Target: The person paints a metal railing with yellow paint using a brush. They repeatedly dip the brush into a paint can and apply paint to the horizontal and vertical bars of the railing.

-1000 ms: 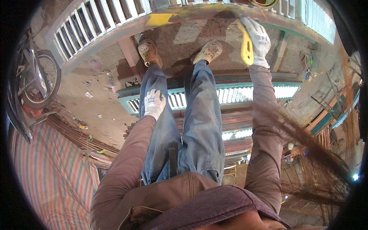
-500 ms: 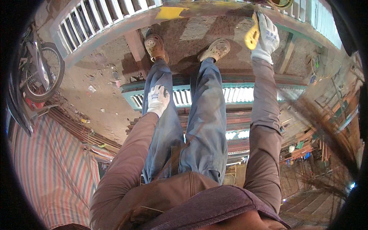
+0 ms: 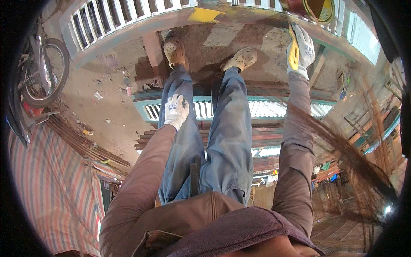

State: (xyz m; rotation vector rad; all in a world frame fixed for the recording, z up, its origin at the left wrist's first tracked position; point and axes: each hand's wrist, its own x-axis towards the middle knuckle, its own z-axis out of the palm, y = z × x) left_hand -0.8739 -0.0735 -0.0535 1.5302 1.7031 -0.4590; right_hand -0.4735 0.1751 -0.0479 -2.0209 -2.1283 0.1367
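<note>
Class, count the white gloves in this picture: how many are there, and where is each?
2: the left glove rests on the left trouser leg; the right glove holds a yellow handle. Others may be hidden.

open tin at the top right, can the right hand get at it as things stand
Probably yes: the tin is just beyond the right hand with nothing visibly blocking, though that hand holds a yellow-handled tool.

Blue lettering (image 3: 172, 105) marks left glove (image 3: 177, 114) and right glove (image 3: 303, 55) (small, perhaps smudged).
</note>
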